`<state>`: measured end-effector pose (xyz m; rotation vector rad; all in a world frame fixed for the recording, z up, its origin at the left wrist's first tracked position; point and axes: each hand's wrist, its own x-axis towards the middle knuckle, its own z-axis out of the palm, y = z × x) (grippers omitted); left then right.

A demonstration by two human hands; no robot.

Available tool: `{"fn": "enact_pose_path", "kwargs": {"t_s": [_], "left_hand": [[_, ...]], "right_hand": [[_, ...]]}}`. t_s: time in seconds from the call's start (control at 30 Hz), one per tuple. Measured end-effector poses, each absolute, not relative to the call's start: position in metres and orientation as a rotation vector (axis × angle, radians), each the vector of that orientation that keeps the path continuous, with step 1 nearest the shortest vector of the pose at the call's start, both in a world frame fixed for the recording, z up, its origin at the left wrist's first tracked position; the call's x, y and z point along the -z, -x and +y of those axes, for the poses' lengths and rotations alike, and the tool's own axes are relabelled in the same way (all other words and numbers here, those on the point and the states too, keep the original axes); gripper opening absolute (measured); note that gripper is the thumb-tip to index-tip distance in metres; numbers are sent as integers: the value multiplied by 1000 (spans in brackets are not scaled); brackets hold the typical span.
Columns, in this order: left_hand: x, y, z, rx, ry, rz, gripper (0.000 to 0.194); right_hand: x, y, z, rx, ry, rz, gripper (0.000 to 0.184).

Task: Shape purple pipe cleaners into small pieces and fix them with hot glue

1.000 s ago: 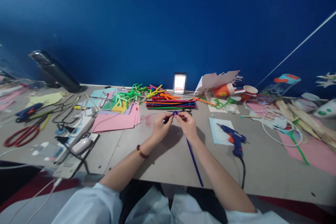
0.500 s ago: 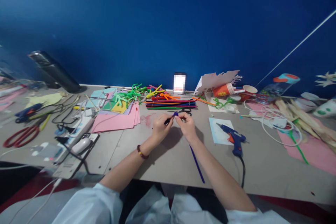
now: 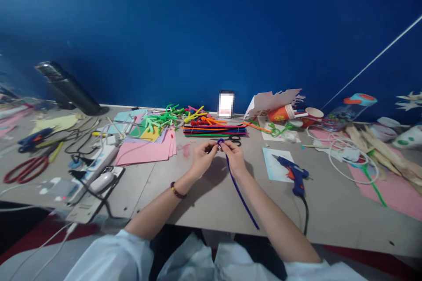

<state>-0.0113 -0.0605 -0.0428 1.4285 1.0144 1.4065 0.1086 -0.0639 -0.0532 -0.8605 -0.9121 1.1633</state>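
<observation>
Between my two hands is a purple pipe cleaner, its upper end bent into a small curl at my fingertips. Its long free end trails down past my right wrist toward the table's front edge. My left hand pinches the curled end from the left, with a beaded bracelet on that wrist. From the other side, my right hand pinches the same end, thumb and fingers pressed together. Just behind the hands lie black-handled scissors and a bundle of coloured pipe cleaners.
A blue glue gun rests on a light blue sheet at right, its cord running off the front edge. Pink paper, a power strip and red-handled scissors lie at left. A phone stands against the wall.
The purple pipe cleaner's free strand now passes in front of my right hand and shows along its whole length; before, its upper part was hidden. Both hands stay nearly in place.
</observation>
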Motion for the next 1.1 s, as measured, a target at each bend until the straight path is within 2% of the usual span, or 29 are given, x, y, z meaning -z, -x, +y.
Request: {"fn": "enact_pose_path", "kwargs": {"t_s": [0.47, 0.9, 1.1], "left_hand": [[34, 8, -64, -1378, -1240, 996, 21], [32, 14, -55, -1255, -1095, 910, 25], [33, 14, -55, -1295, -1151, 906, 27]], "right_hand": [[56, -108, -66, -1101, 852, -935, 14], [39, -116, -78, -356, 1030, -1569, 24], [39, -113, -78, -253, 1066, -1608, 21]]}}
